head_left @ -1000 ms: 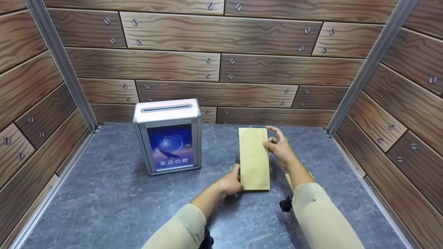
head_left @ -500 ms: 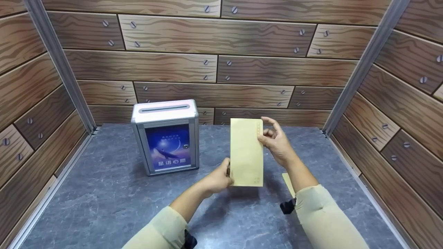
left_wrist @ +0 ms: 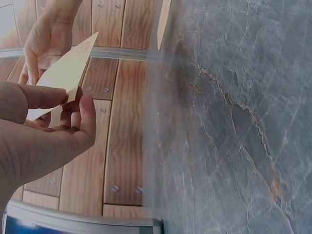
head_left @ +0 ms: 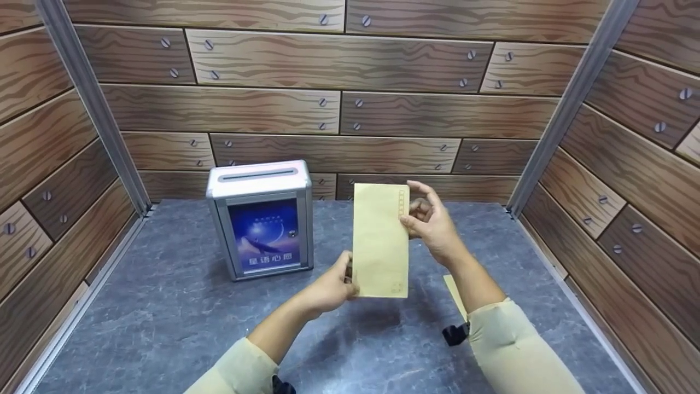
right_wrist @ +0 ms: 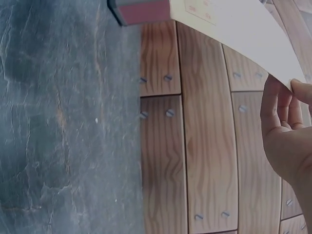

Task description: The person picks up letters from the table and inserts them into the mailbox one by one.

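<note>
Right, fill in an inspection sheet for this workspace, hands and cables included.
Surface: dark grey marble-patterned tabletop.
Job's things: pale yellow rectangular paper envelope, held above the tabletop.
Clutter: flat pale yellow strip on the tabletop, partly hidden by the right forearm.
Hands: left hand pinches the envelope's lower left edge; right hand pinches its upper right edge.
Cables: nothing seen.
Surroundings: silver-framed box with a slotted top and blue picture front, standing left of the envelope; brown wood-plank-patterned walls; grey metal corner posts.
</note>
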{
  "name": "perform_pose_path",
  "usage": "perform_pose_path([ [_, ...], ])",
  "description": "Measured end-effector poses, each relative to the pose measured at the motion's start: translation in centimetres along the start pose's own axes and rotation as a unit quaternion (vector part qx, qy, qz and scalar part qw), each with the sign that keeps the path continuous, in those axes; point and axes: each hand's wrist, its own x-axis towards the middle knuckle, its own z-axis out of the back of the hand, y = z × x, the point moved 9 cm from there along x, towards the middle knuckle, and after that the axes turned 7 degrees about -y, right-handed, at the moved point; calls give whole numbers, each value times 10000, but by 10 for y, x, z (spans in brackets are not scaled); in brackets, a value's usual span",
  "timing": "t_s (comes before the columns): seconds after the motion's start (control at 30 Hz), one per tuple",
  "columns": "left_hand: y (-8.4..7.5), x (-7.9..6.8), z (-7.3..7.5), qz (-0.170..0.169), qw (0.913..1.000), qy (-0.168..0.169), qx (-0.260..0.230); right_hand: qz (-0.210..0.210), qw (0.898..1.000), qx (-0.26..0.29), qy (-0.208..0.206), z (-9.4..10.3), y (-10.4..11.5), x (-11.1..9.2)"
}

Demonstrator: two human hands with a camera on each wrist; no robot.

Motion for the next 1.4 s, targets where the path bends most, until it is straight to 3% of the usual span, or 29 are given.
perform_pose_path([
  [0.17,-4,-5,3,12,10000,10,-67,246,9996,-54,-144,-6,12,-4],
  [0.37,-5,-8,10,-13,10000,-85,-19,735,9954,-521,-335,-11,24,-9],
  [0.63,-6,-7,29,-208,9979,-384,472,1048,9916,-657,-373,-21,34,-12],
  [0.83,-32,-6,53,-624,9915,-897,701,963,9932,-558,-354,-28,37,-16],
  [1.07,-69,-7,77,-1219,9765,-1704,510,930,9949,-367,-157,-39,40,-21],
  [1.2,-83,-7,82,-1505,9667,-2000,543,893,9953,-356,-86,-44,40,-24],
  [1.4,-95,-10,80,-1860,9557,-2098,901,758,9967,-269,-82,-49,38,-30],
])
